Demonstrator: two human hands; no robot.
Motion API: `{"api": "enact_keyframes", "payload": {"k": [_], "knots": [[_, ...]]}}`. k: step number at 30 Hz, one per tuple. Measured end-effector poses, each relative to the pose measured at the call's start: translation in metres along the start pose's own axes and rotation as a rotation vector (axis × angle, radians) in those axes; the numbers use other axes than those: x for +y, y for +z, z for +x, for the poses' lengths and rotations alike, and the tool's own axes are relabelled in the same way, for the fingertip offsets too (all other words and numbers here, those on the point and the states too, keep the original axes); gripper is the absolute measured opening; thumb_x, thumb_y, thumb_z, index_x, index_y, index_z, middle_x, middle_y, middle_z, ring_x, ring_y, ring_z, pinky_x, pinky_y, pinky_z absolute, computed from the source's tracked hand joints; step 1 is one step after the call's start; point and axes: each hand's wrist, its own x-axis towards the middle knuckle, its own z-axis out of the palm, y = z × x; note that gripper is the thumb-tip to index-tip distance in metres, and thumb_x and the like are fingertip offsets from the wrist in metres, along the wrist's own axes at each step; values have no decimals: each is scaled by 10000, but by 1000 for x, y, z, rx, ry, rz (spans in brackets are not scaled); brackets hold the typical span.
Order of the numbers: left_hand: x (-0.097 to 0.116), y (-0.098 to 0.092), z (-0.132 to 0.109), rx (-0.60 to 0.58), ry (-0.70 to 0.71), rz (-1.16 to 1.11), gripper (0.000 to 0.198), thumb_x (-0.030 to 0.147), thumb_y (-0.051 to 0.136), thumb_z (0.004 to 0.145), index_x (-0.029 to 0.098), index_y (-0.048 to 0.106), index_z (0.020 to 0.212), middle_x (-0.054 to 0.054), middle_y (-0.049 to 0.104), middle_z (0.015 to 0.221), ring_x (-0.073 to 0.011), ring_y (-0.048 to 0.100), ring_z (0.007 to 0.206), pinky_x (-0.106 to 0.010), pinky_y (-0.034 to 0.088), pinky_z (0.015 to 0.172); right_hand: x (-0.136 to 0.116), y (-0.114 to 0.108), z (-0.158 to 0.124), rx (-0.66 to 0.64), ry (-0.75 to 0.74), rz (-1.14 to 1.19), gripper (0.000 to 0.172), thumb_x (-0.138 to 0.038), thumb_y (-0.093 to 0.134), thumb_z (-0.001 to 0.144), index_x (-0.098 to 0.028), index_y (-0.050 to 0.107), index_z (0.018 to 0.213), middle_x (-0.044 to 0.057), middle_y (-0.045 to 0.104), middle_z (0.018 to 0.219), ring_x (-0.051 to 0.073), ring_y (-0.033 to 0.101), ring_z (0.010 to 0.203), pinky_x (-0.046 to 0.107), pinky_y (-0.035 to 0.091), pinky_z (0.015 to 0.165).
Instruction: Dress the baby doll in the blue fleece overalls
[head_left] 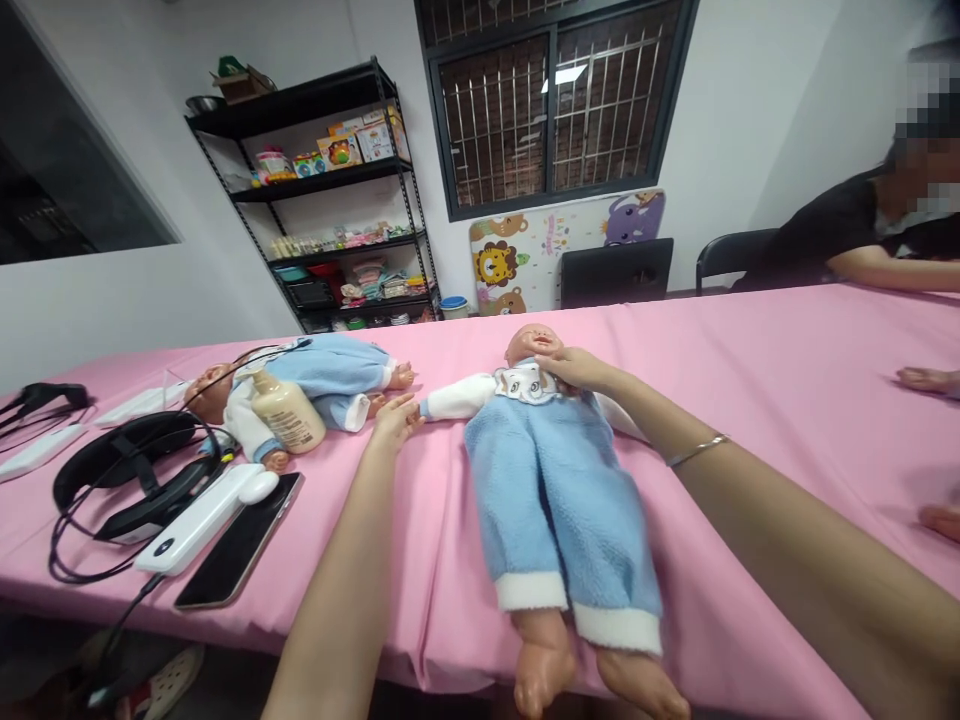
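And here's the doll [540, 440], face up on the pink desk [750, 390]! The left hand [395, 420] has its fingers loosely curled round the end of the doll's outstretched arm [461, 397]. Over at the doll's neck, the right hand [576, 368] lies half unfolded on the bib [527, 383]; whether it pinches any cloth, I can't tell. Left of the doll we've got a 2nd doll [337, 365], a bottle [291, 412] against it, plus a phone [240, 545] and headset [135, 465].
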Motion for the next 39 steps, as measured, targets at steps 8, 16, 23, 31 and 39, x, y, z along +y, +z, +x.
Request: {"api": "enact_keyframes", "payload": {"k": [8,16,23,31,39], "knots": [[8,17,-6,313,582,409,252,9,443,643,137,616,775,-76,629,971,-209,530,1117,-374,363,1071,71,-8,-61,-55,22,357,305,-357,636,695,-112,564,863,16,549,710,105,469,623,224,364,588],[6,61,-53,-848,442,694,482,154,518,625,122,615,1096,-81,630,1167,-227,566,1108,-381,411,1047,81,4,-86,-216,32,685,319,-185,574,648,-133,560,962,16,551,833,93,501,703,202,417,621],[13,51,-63,-1046,248,516,828,90,675,567,227,452,1353,-60,500,1362,-235,475,1261,-333,412,1062,76,17,-83,-199,-111,840,424,-163,613,594,-170,535,1011,49,575,1121,151,543,1038,251,428,945],[3,69,-67,-773,355,492,539,103,587,588,164,626,1122,-48,603,1228,-231,525,1182,-315,415,1038,77,39,-75,294,-243,338,282,-199,463,612,-131,536,876,65,586,896,187,529,836,307,430,795],[-5,68,-50,-778,347,530,163,124,481,553,139,626,625,-8,632,728,-139,558,745,-246,466,806,84,36,-64,151,-137,542,293,-183,381,514,-133,525,763,20,561,775,140,491,725,232,355,647]]}}
